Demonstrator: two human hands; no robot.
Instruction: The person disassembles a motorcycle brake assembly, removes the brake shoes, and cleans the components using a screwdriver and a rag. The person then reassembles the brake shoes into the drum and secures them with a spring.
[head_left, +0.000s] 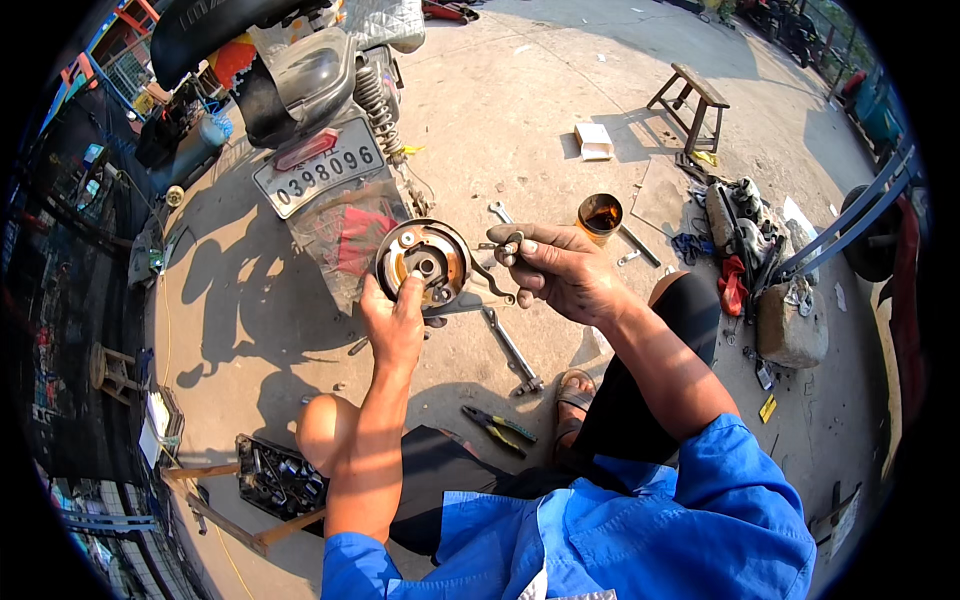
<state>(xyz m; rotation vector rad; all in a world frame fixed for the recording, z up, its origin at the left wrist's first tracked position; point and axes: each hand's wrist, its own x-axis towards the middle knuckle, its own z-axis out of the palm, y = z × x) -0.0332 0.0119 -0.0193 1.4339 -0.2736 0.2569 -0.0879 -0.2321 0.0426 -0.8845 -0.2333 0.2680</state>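
My left hand (394, 325) grips a round drum brake plate (452, 262) by its near edge, with the thumb on its face. Curved brake shoes line the plate's inside, and a dark lever arm (491, 284) lies at its right side. Just right of the plate, my right hand (568, 262) pinches a small dark metal piece (512, 244) between thumb and fingers. The piece's exact kind is partly hidden by the fingers. A gap separates the right hand from the plate's rim.
A motorbike rear (330, 150) stands ahead on the left. On the ground lie a wrench (512, 350), pliers (499, 430) and an open can (600, 217) of dark liquid. A toolbox (280, 474) sits near left; a wooden stool (695, 98) and a stone block (792, 325) are at right.
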